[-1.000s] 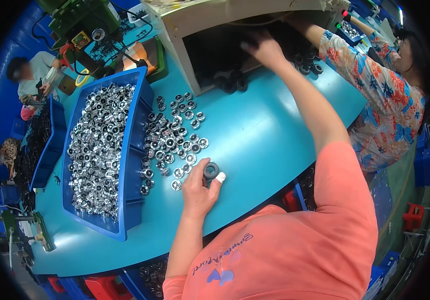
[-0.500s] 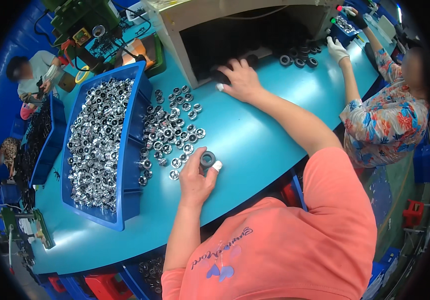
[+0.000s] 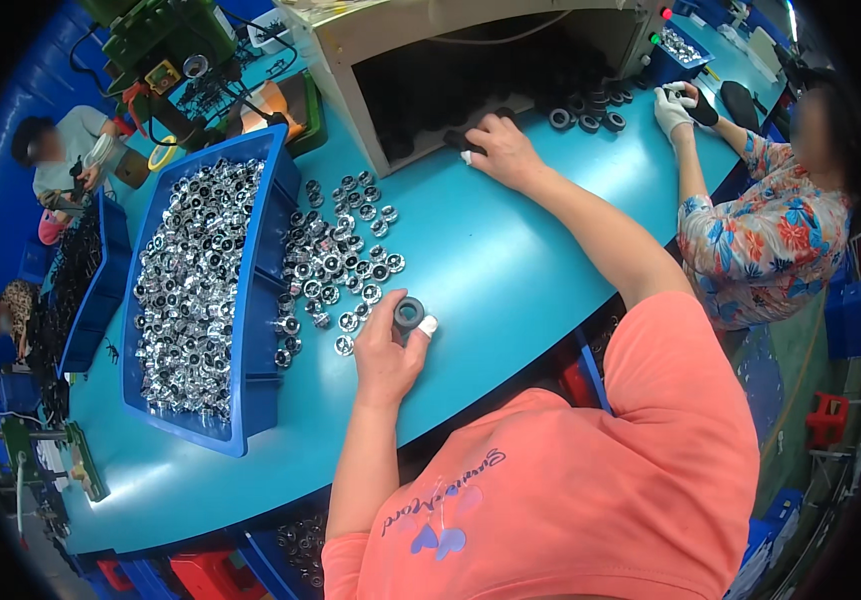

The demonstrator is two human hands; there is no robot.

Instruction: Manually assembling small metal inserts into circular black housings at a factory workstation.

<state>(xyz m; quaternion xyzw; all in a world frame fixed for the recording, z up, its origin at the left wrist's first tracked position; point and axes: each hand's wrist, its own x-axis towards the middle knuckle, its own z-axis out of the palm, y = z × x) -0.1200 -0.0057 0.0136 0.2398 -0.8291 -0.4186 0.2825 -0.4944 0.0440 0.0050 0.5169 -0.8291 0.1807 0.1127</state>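
Near the front of the turquoise table, my left hand (image 3: 386, 358) pinches a black rubber ring (image 3: 409, 313) between thumb and fingers, its hole facing up. My right hand (image 3: 510, 155) reaches to the low opening of a pale box-like housing (image 3: 345, 90). Its fingers curl over a black rubber ring (image 3: 458, 140) at the opening's edge, partly hidden in the dark. White covers wrap both thumb tips. Left of my left hand, many shiny silver wheel-like parts (image 3: 330, 265) lie loose beside a blue bin (image 3: 268, 300) heaped with the same parts.
More black rings (image 3: 587, 122) lie at the housing's right corner. A co-worker in a floral shirt (image 3: 750, 235) sits at the right, gloved hands together by a small blue bin (image 3: 672, 68). A green machine (image 3: 165, 50) stands at the back left. Another person (image 3: 75, 150) works farther left.
My right hand has shifted slightly right, its fingers more curled. My left hand still holds its ring. The co-worker's hands have come together.
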